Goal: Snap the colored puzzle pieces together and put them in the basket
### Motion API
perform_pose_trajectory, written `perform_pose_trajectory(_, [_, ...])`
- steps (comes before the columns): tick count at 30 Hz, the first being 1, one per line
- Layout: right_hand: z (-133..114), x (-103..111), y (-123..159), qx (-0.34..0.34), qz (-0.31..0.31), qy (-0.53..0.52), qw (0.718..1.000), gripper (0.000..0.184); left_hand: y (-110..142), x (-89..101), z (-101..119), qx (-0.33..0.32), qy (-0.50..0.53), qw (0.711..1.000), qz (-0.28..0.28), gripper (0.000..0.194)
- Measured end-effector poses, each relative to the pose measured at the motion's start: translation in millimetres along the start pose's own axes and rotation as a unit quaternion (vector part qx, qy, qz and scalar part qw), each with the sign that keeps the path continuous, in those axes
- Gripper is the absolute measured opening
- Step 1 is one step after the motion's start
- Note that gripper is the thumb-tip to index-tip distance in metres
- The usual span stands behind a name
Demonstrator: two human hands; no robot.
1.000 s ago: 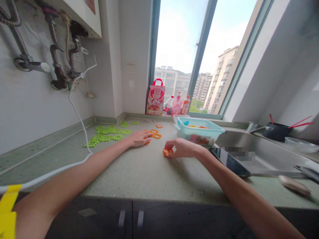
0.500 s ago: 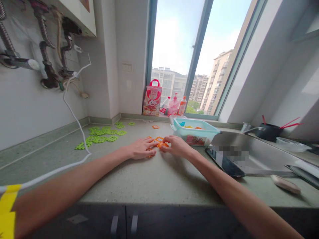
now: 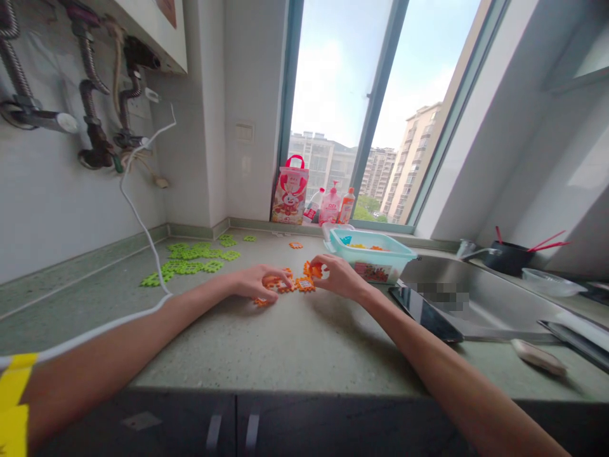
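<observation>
My right hand (image 3: 335,277) pinches an orange toothed interlocking tile (image 3: 313,269) between thumb and fingers, tipped up from the counter. Flat beneath it lies an orange tile (image 3: 305,284) with a pale centre. My left hand (image 3: 259,283) rests over several orange tiles, its thumb and fingers apart; part of one orange tile (image 3: 261,301) shows below the thumb, and the rest are partly hidden by the fingers. Farther back a single orange tile (image 3: 295,245) lies flat. Green tiles (image 3: 195,257) of the same toothed kind are spread to the left.
A light blue tub (image 3: 373,254) with orange, yellow and blue pieces stands right of my hands. Behind it are a pink-handled package (image 3: 290,195) and bottles (image 3: 330,206). A dark phone-like device (image 3: 425,314) lies at the sink (image 3: 485,304). A white cable (image 3: 153,244) crosses the left side.
My left hand has slid slightly left, uncovering more of the orange tiles. The right hand has raised and tilted an orange tile, showing another flat one below.
</observation>
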State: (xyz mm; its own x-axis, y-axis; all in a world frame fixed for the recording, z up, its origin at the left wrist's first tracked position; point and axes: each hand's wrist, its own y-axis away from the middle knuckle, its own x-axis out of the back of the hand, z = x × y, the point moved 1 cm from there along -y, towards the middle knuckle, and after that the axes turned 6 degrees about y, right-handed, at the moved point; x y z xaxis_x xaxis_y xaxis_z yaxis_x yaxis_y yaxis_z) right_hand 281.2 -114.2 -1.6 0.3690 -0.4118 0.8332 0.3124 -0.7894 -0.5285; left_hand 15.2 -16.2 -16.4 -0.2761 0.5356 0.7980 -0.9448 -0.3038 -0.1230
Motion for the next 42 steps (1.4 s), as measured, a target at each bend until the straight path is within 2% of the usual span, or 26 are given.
perform_pose_trajectory(3, [-1.5, -0.1, 0.8, 0.048, -0.011, -0.092, 0.994, 0.023, 3.1, 3.4, -4.4, -0.007, 0.084, 0.996, -0.004, 0.042])
perform_pose_trajectory(5, [-3.4, -3.6, 2.0, 0.060, -0.053, -0.119, 0.990, 0.022, 2.4, 3.0, -6.9, 0.002, 0.096, 0.995, 0.000, 0.045])
perform_pose_trajectory(8, [-4.3, -7.8, 3.4, 0.042, -0.131, -0.112, 0.984, 0.019, 0.6, 1.5, -8.8, 0.003, 0.092, 0.996, 0.005, 0.046])
perform_pose_trajectory(10, [-4.6, -4.1, 3.4, 0.024, -0.137, -0.098, 0.985, 0.020, 0.4, 1.0, -8.8, -0.002, 0.080, 0.997, 0.013, 0.044])
perform_pose_trajectory(13, [-8.9, 13.5, 3.2, 0.013, -0.129, -0.108, 0.986, 0.023, 1.2, 1.3, -8.6, -0.010, 0.042, 0.998, 0.033, 0.041])
perform_pose_trajectory(15, [-14.9, 27.4, 4.5, 0.006, -0.184, -0.134, 0.974, 0.024, 1.4, 1.8, -9.6, -0.014, 0.008, 0.999, 0.044, 0.041])
perform_pose_trajectory(18, [-25.8, 39.3, 8.8, 0.000, -0.315, -0.145, 0.938, 0.029, 0.4, 2.3, -13.3, -0.011, -0.026, 0.998, 0.059, 0.044])
perform_pose_trajectory(19, [-29.2, 39.7, 10.1, 0.003, -0.343, -0.141, 0.929, 0.032, 0.0, 2.4, -14.7, -0.010, -0.032, 0.998, 0.062, 0.044])
perform_pose_trajectory(21, [-35.2, 35.9, 11.9, 0.013, -0.360, -0.131, 0.924, 0.039, -0.6, 2.6, -16.9, -0.009, -0.042, 0.997, 0.065, 0.045])
perform_pose_trajectory(25, [-41.2, 22.0, 12.2, 0.034, -0.330, -0.114, 0.936, 0.032, 0.1, 2.5, -16.4, -0.005, -0.070, 0.996, 0.060, 0.047])
perform_pose_trajectory(28, [-37.7, 19.6, 11.4, 0.035, -0.285, -0.077, 0.955, 0.025, 0.2, -0.3, -9.0, -0.002, -0.102, 0.993, 0.052, 0.053])
perform_pose_trajectory(30, [-32.5, 23.7, 10.1, 0.030, -0.236, -0.048, 0.970, 0.025, -1.2, -5.1, -0.2, 0.011, -0.119, 0.991, 0.056, 0.063])
perform_pose_trajectory(33, [-25.1, 31.3, 6.8, 0.005, -0.127, -0.023, 0.992, 0.022, -6.1, -16.1, 16.9, 0.043, -0.119, 0.990, 0.069, 0.086])
perform_pose_trajectory(36, [-20.6, 27.2, 3.3, -0.023, -0.038, -0.001, 0.999, 0.018, -11.9, -27.5, 32.0, 0.043, -0.109, 0.991, 0.063, 0.100])
perform_pose_trajectory(38, [-17.8, 14.8, 2.0, -0.028, -0.036, 0.018, 0.999, 0.020, -14.4, -32.4, 36.7, 0.034, -0.101, 0.993, 0.059, 0.105])
perform_pose_trajectory(42, [-9.9, -14.0, 1.1, -0.026, -0.101, 0.019, 0.994, 0.022, -15.7, -34.2, 32.8, 0.026, -0.087, 0.993, 0.080, 0.108])
